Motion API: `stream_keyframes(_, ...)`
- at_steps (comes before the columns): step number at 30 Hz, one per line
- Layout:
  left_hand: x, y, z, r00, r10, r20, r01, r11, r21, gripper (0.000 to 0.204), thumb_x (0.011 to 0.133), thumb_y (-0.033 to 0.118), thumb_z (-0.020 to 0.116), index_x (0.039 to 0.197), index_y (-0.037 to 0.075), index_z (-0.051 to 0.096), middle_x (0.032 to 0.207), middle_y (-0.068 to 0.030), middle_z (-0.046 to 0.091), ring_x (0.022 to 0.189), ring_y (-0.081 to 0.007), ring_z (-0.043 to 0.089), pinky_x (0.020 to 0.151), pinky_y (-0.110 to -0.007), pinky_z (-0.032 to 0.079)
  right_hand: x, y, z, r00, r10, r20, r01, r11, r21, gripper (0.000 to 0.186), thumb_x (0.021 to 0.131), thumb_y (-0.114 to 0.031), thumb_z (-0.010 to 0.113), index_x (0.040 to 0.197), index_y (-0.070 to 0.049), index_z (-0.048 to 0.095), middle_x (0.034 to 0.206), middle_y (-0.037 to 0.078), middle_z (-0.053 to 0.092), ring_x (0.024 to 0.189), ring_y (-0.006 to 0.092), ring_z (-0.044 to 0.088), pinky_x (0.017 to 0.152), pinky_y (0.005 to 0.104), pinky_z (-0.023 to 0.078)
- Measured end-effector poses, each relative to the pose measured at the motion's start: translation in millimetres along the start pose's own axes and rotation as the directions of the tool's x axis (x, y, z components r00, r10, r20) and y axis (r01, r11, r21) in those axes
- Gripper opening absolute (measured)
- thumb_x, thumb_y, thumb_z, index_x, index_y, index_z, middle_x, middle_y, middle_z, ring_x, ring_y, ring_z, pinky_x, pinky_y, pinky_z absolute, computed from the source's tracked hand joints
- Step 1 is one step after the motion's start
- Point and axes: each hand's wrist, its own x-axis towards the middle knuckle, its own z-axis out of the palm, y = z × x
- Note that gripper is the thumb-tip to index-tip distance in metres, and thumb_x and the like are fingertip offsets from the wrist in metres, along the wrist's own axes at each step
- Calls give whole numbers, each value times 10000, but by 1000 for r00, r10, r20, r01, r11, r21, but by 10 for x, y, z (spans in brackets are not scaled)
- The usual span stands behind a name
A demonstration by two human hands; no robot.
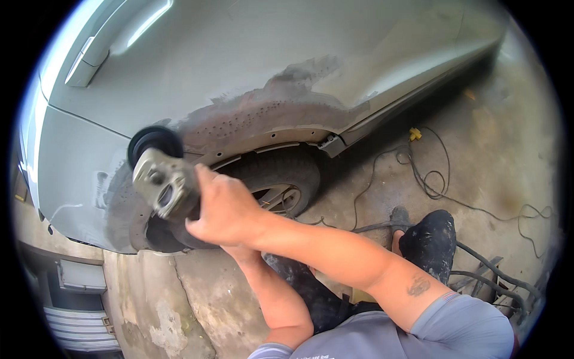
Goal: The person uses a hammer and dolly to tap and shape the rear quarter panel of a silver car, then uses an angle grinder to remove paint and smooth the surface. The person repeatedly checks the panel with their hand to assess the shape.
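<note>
My right hand [226,206] is wrapped round the body of an angle grinder [164,184] with a silvery metal head. Its round black pad [154,142] faces the grey-green car panel [197,54] beside the upper edge of the wheel arch. I cannot tell whether the pad touches the surface. My left hand [240,252] comes up beneath the right wrist, and its fingers are hidden behind the right hand. Along the arch runs a sanded, brownish-grey patch [239,116] dotted with small dark pits. Under the arch sits the wheel [293,179], partly covered by my right arm.
A thin dark cable [442,194] loops over the concrete floor [209,287] at the right, with a yellow connector [415,134]. Thick dark hoses [496,284] lie near my right side. At the lower left stands a white slatted object [81,329].
</note>
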Motion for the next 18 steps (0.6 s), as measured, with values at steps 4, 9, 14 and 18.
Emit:
stream_keyframes(4,-34,330,373,991,44,123,-97,876,472,555,811,196,834,1261,2,573,1022,-261,742,977,-476,721,845,-504,557,-349,582,-571,905,265,-332,-93,886,454,446,774,-106,809,1168,32,654,1018,159,780,887,252,770,824,387,604)
stream_keyframes(9,-89,206,156,993,73,97,-105,917,386,566,859,168,818,1349,-18,602,1169,-166,750,1090,-247,726,925,-385,549,-259,378,-416,953,86,-290,-18,974,228,557,753,-167,835,1235,28,636,1047,217,762,983,348,765,910,404,580)
stream_keyframes(14,-55,274,96,998,39,46,-51,950,307,529,854,170,826,1297,-39,625,1182,-151,743,1095,-189,695,944,-390,544,-185,203,-290,963,68,-262,-21,984,179,542,767,-203,790,1219,31,606,1037,278,733,1007,466,716,896,481,575)
stream_keyframes(18,-170,477,390,992,-54,118,-8,883,469,575,839,160,827,1338,-19,603,1177,-239,743,1111,-346,737,927,-405,548,-429,485,-547,885,261,-386,-90,909,407,485,772,-165,818,1180,35,651,1024,240,761,970,390,767,859,404,594)
